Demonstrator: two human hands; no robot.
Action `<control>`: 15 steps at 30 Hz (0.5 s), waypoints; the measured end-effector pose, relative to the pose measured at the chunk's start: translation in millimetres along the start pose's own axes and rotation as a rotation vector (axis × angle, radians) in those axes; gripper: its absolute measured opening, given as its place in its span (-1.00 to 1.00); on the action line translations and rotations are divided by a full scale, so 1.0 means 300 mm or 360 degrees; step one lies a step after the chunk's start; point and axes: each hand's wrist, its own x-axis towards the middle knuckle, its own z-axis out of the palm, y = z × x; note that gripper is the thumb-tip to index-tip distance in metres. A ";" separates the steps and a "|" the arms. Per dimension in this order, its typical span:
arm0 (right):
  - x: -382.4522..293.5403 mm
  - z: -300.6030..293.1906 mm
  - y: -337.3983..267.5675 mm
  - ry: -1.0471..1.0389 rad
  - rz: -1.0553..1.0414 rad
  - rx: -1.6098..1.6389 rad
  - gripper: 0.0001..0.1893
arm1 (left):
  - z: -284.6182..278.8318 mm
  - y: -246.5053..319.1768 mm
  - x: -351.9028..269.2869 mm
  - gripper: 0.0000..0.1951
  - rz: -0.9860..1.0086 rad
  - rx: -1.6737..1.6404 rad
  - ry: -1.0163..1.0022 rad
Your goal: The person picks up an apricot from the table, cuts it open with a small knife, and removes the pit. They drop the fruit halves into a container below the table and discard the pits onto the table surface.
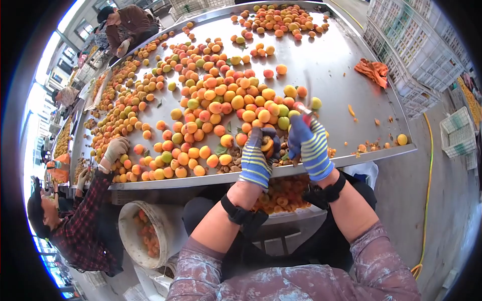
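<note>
My left hand (260, 156), in a blue striped knit glove, is closed around a cut apricot (267, 144) whose orange flesh shows. To its right my right hand (309, 145), gloved alike, grips a knife (305, 111) by its red handle; the metal part points up and away, its outline blurred. Both hands are over the near edge of a metal table (350, 75). Whole apricots (211, 94) lie loose beyond and left of them. Apricot stones (235, 160) are piled beside my left hand. Below the edge, between my legs, a container holds apricot pieces (284, 195).
A co-worker in a checked shirt (84, 222) reaches onto the table at left; another person (124, 28) works at the far left corner. A white bucket (158, 229) stands left of my legs. Stacked plastic crates (418, 49) and an orange cloth (372, 71) are at right.
</note>
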 end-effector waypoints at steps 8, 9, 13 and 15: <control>-0.002 -0.020 -0.091 -0.0050 -0.0126 0.0509 -0.64 | 0.058 -0.084 -0.055 -0.27 0.0023 0.0716 -0.0144; -0.004 -0.015 -0.092 -0.0044 -0.0156 0.0481 -0.63 | 0.065 -0.095 -0.059 -0.27 -0.0021 0.0686 -0.0047; -0.021 0.001 -0.103 -0.0007 -0.0271 0.0183 -0.54 | 0.059 -0.105 -0.063 -0.29 0.0072 0.0827 -0.0228; -0.029 -0.001 -0.095 0.0007 -0.0302 0.0159 -0.56 | 0.066 -0.115 -0.064 -0.31 0.0147 0.0868 -0.0204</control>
